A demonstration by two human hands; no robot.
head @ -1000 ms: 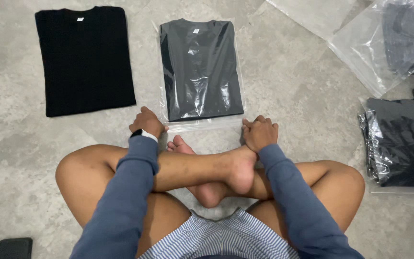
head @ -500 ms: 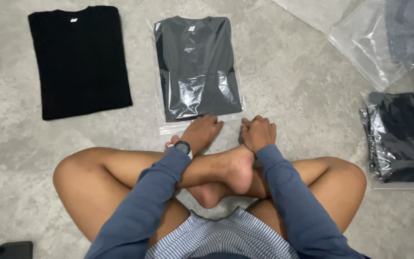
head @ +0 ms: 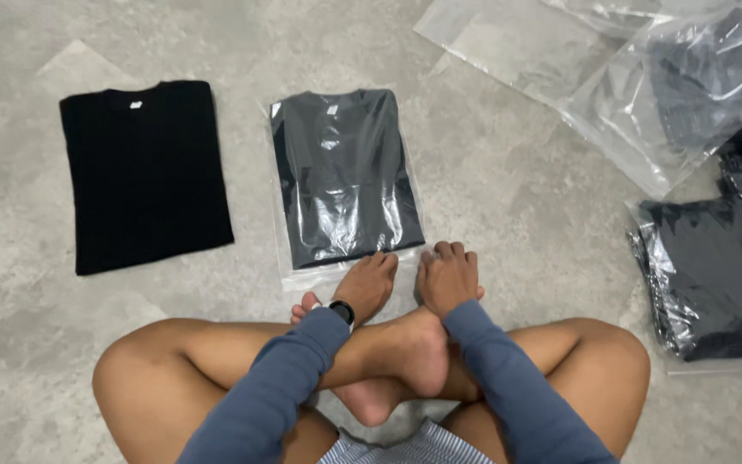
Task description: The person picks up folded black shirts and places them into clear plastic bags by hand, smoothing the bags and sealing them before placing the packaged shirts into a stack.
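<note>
Pressing flat with no grip, left hand (head: pixel 369 283) and right hand (head: pixel 448 277) pin the bagged dark tee (head: pixel 343 176) at 12 o'clock; slick plastic could probably slide or crease.

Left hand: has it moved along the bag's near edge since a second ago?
Yes. The left hand slid rightward along the bagged grey shirt's near edge, from its left corner to beside the right hand.

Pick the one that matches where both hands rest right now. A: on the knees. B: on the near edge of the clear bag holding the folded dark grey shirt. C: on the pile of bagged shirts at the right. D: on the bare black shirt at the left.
B: the left hand and right hand lie side by side on the near edge of the bagged grey shirt.
</note>
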